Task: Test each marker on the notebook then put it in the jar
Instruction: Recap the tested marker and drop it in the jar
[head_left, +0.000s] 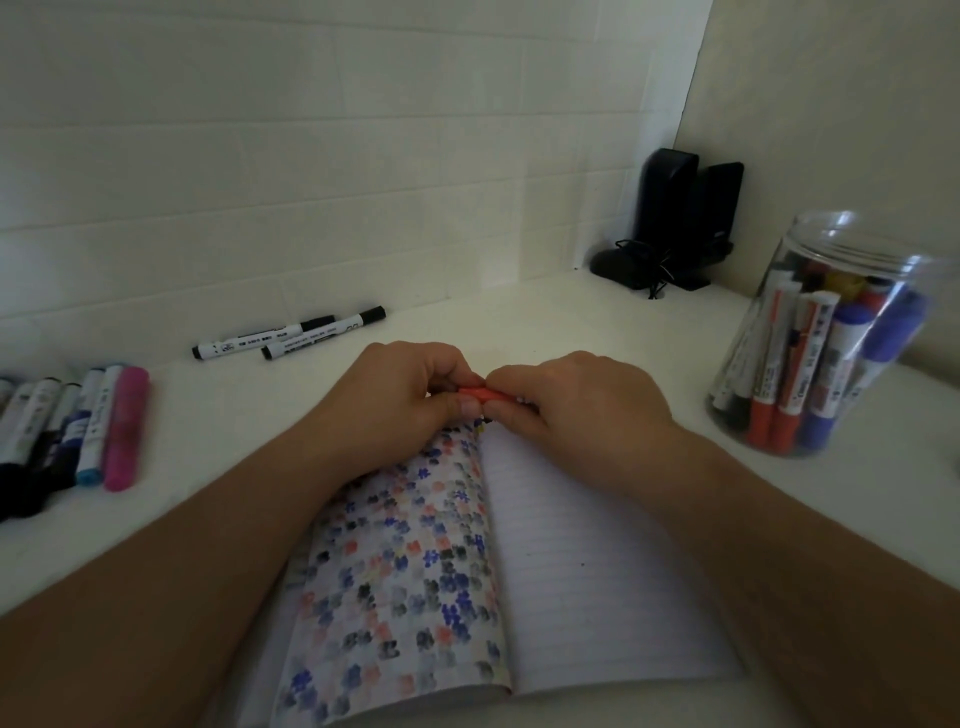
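A red marker is pinched by both hands above the notebook; the jar is judged part-filled, roughly 9 markers untested on the tabletop.

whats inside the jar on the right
The clear jar holds upright markers: several white with red caps, some with blue ends. Those at the back overlap, so their count and colours cannot be told.

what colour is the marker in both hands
Red-orange marker, held between left hand and right hand; head view.
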